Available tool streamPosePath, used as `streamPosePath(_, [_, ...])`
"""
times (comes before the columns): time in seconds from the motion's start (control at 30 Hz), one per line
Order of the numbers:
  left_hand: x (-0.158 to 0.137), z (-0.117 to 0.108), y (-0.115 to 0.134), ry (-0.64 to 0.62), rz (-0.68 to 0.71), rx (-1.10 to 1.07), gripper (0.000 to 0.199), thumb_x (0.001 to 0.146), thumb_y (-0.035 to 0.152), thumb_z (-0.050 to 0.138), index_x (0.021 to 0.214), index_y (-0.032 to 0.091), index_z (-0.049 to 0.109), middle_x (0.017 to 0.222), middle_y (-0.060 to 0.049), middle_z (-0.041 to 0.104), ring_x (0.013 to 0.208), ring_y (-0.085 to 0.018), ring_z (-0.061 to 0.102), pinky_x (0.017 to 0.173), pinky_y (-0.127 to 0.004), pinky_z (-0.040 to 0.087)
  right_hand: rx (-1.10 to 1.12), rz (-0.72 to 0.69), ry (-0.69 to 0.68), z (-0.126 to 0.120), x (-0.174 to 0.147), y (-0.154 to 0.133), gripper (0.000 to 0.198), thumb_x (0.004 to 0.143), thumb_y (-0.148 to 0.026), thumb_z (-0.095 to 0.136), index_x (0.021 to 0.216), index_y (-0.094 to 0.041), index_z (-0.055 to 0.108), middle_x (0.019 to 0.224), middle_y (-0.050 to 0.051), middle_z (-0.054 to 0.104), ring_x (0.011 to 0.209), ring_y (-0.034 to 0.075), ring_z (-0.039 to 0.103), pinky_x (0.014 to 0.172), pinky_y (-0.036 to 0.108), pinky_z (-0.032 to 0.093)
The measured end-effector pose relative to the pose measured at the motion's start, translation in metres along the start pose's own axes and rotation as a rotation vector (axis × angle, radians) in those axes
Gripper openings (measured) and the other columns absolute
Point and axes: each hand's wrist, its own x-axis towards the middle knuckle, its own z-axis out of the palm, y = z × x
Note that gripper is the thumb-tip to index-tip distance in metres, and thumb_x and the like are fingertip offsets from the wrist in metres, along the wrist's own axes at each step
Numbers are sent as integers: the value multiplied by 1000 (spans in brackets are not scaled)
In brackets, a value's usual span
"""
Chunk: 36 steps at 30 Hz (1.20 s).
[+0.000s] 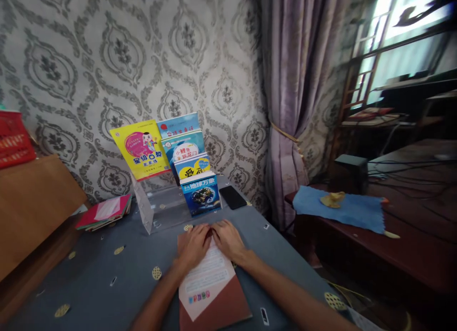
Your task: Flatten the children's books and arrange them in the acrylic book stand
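Observation:
A thin book with a reddish-brown and pale pink cover (217, 305) lies on the grey-blue tablecloth in front of me. My left hand (194, 245) is closed over its far end, fingers bent. Close beside it, my right hand (228, 238) grips the far right corner, fingers bent and pressed together. The thumbs almost meet, and the hands cover the book's far edge. Just beyond stands a clear stepped book stand (144, 212). It holds a yellow book (141, 150) at the left and several blue-covered books, the front one (200, 198) showing a globe.
A black phone (233, 198) lies right of the stand. Pink-covered booklets (105, 211) are stacked at the left, near a brown box (35, 202) with a red item (16, 138) on it. On a dark red surface at right lies a blue cloth (314, 212). A purple curtain (296, 83) hangs behind.

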Motion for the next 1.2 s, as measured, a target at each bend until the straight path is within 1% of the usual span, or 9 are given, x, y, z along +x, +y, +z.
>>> streamPosePath(0.1, [1,7,-1,42,11,23,37,100,22,43,133,19,59,135,-12,66,125,-26,61,108,-49,46,-23,36,-15,0,1,2,31,99,-13,40,103,-15,71,103,12,76,101,23,69,109,38,38])
streamPosePath(0.2, [0,10,-1,65,20,52,36,101,21,42,133,20,59,135,-11,66,126,-26,61,105,-49,48,-28,75,-47,-2,2,4,28,100,-16,42,103,-16,69,103,11,75,102,22,68,94,31,45])
streamPosePath(0.3, [1,8,1,61,38,86,36,101,21,42,133,19,59,136,-10,65,126,-26,61,104,-48,49,-6,89,-60,-4,3,5,27,101,-16,41,103,-17,68,102,10,74,98,22,67,83,28,46])
streamPosePath(0.43, [2,7,3,54,33,127,36,100,19,45,133,19,59,137,-10,65,125,-26,61,104,-47,49,5,56,-77,-1,6,8,25,98,-12,42,102,-16,67,102,11,73,101,23,64,84,30,45])
streamPosePath(0.6, [4,11,2,35,25,147,37,100,17,43,134,17,59,138,-11,64,126,-26,61,105,-50,48,-35,5,-62,3,8,12,20,97,-14,47,99,-16,66,97,10,73,96,24,60,88,34,44])
streamPosePath(0.8, [3,16,-1,8,11,117,40,100,16,41,137,15,56,141,-13,61,129,-28,58,108,-53,45,13,24,16,9,6,18,20,96,-18,49,102,-17,68,94,8,73,94,23,59,84,35,44])
streamPosePath(0.97, [2,13,-6,-5,18,36,42,100,15,41,140,17,55,144,-13,59,133,-28,54,110,-54,43,116,46,37,11,7,24,27,93,-17,49,108,-19,71,100,8,75,95,24,61,86,36,47])
streamPosePath(1.07, [1,7,-7,-30,96,-10,42,101,19,42,141,20,55,147,-11,57,137,-28,51,112,-55,40,210,51,56,10,9,29,30,92,-17,47,109,-19,72,103,8,76,97,24,64,90,38,50])
streamPosePath(1.2, [-3,-2,-4,-116,277,-91,39,101,26,46,139,25,57,147,-7,57,139,-26,49,114,-56,37,299,76,78,11,10,35,33,91,-20,47,110,-19,74,105,9,77,100,25,68,92,39,52])
